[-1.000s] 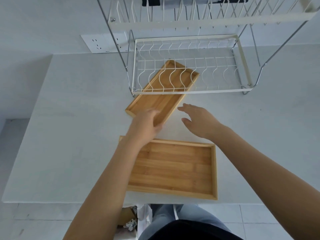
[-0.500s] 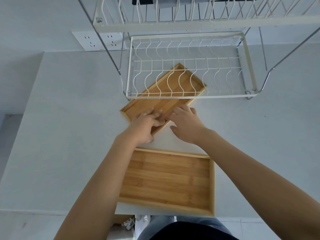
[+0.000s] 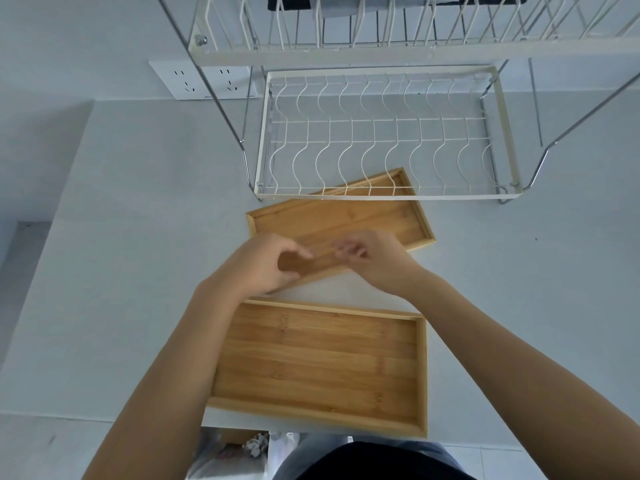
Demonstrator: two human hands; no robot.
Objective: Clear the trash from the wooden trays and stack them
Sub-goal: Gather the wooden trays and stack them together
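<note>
Two empty wooden trays lie on the white counter. The far tray [image 3: 349, 220] sits at a slant, its far corner tucked under the wire dish rack. My left hand [image 3: 263, 265] and my right hand [image 3: 375, 259] both grip its near long edge, fingers curled over the rim. The near tray [image 3: 322, 362] lies flat at the counter's front edge, between my forearms, with nothing in it. No trash shows in either tray.
A white wire dish rack [image 3: 384, 140] on chrome legs stands at the back, with an upper tier [image 3: 381, 32] overhead. A wall socket plate [image 3: 204, 79] is at the back left. Below the counter edge a bag with crumpled trash [image 3: 239, 448] shows.
Both hands closed on the far tray's near edge, and the tray has swung and slid out from under the rack toward me.
</note>
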